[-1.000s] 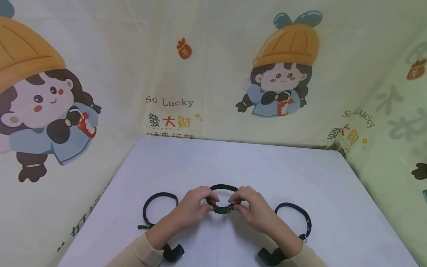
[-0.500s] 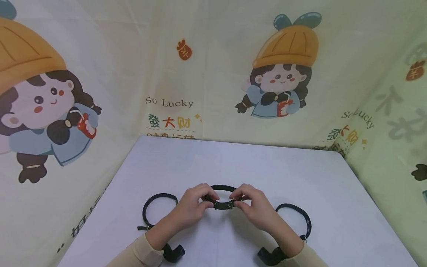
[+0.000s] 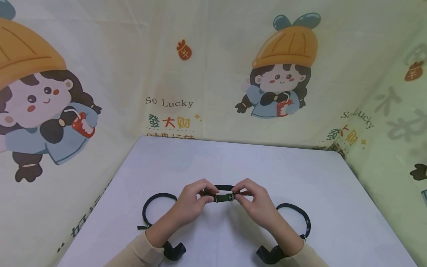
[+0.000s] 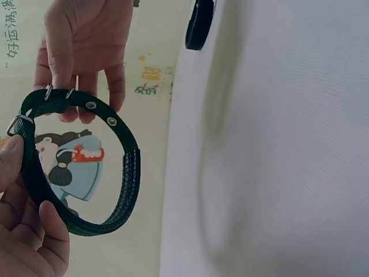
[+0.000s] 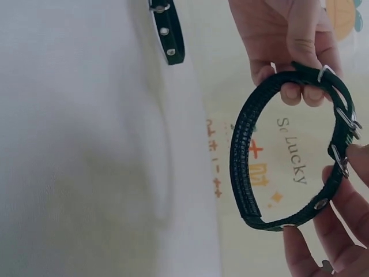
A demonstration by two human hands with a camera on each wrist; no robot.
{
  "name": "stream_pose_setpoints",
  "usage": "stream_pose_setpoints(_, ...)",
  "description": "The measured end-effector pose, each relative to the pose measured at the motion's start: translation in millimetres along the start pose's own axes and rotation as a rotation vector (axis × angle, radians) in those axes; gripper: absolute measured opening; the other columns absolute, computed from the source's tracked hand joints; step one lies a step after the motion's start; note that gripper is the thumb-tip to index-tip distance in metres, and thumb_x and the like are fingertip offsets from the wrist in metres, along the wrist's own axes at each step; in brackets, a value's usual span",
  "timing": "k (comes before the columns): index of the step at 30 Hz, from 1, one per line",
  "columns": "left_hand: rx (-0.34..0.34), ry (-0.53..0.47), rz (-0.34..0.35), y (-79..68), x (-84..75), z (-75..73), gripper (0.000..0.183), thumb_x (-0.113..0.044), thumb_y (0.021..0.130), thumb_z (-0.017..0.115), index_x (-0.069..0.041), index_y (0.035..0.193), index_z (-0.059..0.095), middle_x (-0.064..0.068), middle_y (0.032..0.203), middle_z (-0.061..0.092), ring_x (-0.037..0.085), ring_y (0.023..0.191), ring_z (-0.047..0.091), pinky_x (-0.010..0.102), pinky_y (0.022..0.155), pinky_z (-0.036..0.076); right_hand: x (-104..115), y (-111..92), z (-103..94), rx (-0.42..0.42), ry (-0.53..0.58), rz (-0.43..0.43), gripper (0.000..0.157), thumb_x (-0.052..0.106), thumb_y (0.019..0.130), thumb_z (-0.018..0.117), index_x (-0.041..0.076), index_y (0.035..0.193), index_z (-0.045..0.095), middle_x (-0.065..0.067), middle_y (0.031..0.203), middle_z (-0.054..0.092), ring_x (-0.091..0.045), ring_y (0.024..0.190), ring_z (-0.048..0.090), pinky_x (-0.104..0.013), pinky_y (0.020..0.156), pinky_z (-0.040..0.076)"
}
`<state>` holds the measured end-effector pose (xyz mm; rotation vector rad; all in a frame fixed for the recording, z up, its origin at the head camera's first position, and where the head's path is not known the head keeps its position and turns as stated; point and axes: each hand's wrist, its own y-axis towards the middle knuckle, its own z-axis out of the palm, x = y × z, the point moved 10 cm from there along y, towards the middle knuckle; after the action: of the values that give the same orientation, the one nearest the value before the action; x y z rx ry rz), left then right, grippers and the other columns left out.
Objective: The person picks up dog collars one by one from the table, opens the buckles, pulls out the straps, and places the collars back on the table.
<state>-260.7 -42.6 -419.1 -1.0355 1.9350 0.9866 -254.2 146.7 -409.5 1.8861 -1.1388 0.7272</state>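
Observation:
A dark green buckled collar (image 3: 225, 198), closed into a loop, is held up over the white table between both hands. My left hand (image 3: 192, 200) pinches its left side with thumb and fingers. On its right side, beside the metal buckle (image 3: 231, 197), my right hand (image 3: 256, 202) pinches the strap. Metal eyelets (image 4: 112, 122) dot the band in the left wrist view. A stitched, doubled stretch of the collar (image 5: 239, 161) shows in the right wrist view, along with several metal fittings near the right fingers (image 5: 340, 208).
On the white table (image 3: 233, 159), a dark strap loop (image 3: 145, 209) lies beyond the left forearm and another strap loop (image 3: 307, 220) beyond the right. Black wrist-worn devices (image 3: 175, 252) show under the sleeves. A printed cloth (image 3: 217, 74) hangs behind and along the sides.
Both hands have risen slightly with the collar. Its near side has tilted upward, so the loop looks flatter and the buckle faces the head view more.

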Motion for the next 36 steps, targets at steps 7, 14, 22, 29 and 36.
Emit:
stream_pose_setpoints(7, -0.051, -0.053, -0.063, 2.9, -1.6, -5.4, 0.028, -0.002, 0.095, 0.079, -0.025, 0.11, 0.076, -0.014, 0.109, 0.075, 0.013, 0.097, 0.068, 0.032, 0.082, 0.057, 12, -1, -3.2, -0.04, -0.008, -0.051, 0.041, -0.006, 0.088, 0.082, 0.023, 0.114, 0.073, 0.011, 0.116, 0.073, -0.01, 0.115, 0.067, -0.046, 0.1, 0.062)
stream_pose_setpoints(14, -0.101, -0.067, -0.066, 5.0, -6.9, -9.8, 0.03, -0.003, 0.096, 0.078, -0.029, 0.111, 0.077, -0.015, 0.11, 0.076, 0.014, 0.099, 0.068, 0.034, 0.083, 0.058, 17, 1, -6.2, -0.085, -0.034, -0.069, 0.04, -0.008, 0.087, 0.084, 0.023, 0.111, 0.075, 0.008, 0.11, 0.074, -0.014, 0.107, 0.071, -0.043, 0.093, 0.065)
stream_pose_setpoints(22, -0.177, -0.031, -0.037, 4.2, -10.8, -14.6, 0.028, -0.006, 0.096, 0.08, -0.026, 0.115, 0.077, -0.013, 0.109, 0.075, 0.012, 0.105, 0.064, 0.03, 0.086, 0.053, 17, 2, -8.1, -0.11, -0.019, -0.068, 0.037, -0.008, 0.087, 0.083, 0.021, 0.108, 0.076, 0.007, 0.107, 0.075, -0.013, 0.104, 0.071, -0.035, 0.088, 0.066)
stream_pose_setpoints(29, -0.206, 0.02, 0.002, 3.6, -12.4, -15.5, 0.03, -0.014, 0.095, 0.083, -0.033, 0.115, 0.075, -0.021, 0.111, 0.073, 0.007, 0.115, 0.061, 0.038, 0.096, 0.05, 15, 2, -8.8, -0.119, -0.022, -0.041, 0.036, -0.006, 0.089, 0.082, 0.022, 0.111, 0.076, 0.007, 0.107, 0.075, -0.015, 0.105, 0.073, -0.033, 0.087, 0.065)
stream_pose_setpoints(36, -0.195, 0.028, 0.042, 5.6, -16.6, -13.6, 0.039, -0.016, 0.087, 0.091, -0.034, 0.117, 0.074, -0.019, 0.116, 0.073, 0.007, 0.12, 0.061, 0.041, 0.106, 0.05, 15, 2, -9.6, -0.129, -0.055, -0.028, 0.035, -0.003, 0.09, 0.083, 0.024, 0.112, 0.077, 0.009, 0.106, 0.075, -0.016, 0.105, 0.073, -0.031, 0.085, 0.065)
